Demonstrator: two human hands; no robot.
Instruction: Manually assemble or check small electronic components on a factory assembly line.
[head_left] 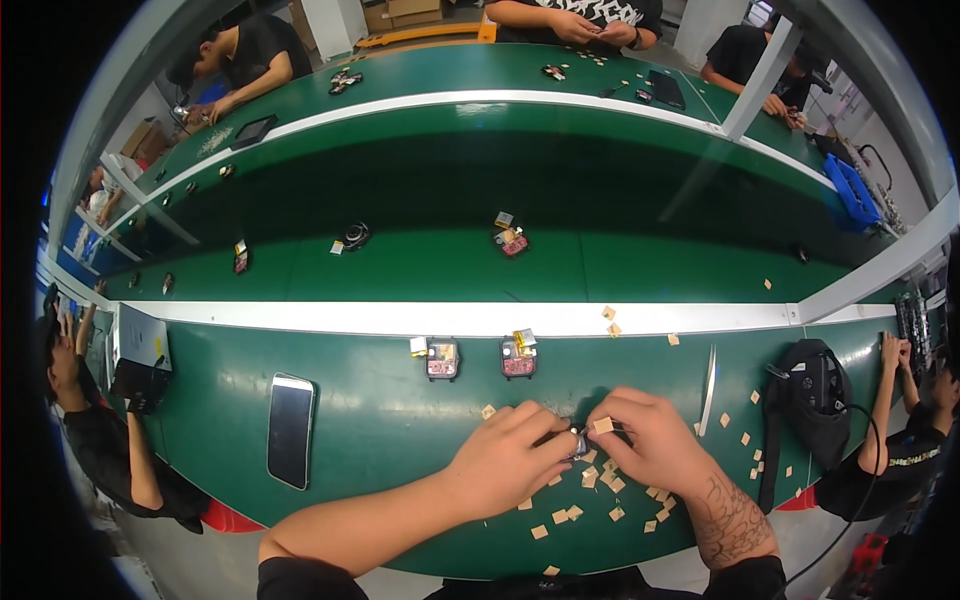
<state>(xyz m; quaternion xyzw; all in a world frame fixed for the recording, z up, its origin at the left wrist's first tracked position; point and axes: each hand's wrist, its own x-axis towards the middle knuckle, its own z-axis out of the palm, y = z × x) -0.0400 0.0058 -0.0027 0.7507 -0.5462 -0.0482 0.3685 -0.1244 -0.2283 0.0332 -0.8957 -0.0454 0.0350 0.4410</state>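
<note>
Our two hands meet right of centre in the lower half of the frame. Our left hand [510, 450] is curled, thumb and forefinger pinched on a small dark device [578, 442]. Our right hand [650, 435] is nearly closed too, its fingertips on a tan square [602, 426]; whether it also grips the device we cannot tell.

More tan squares [616, 485] lie scattered below the hands, toward the curved near edge of the green tabletop [380, 420] at the bottom of the frame. Silver tweezers [709, 390] lie just beyond our right hand, with a black bag [815, 390] farther right, so room on that side is narrow. Leftward we have the widest sweep of green, reaching from our left forearm to a smartphone [291, 432].

Above the hands, two opened devices [518, 358] with red insides stand near the white rail [450, 318], which bounds our tabletop across mid-frame. Co-workers sit at the left and right rims, a grey box [140, 345] beside the left one.
</note>
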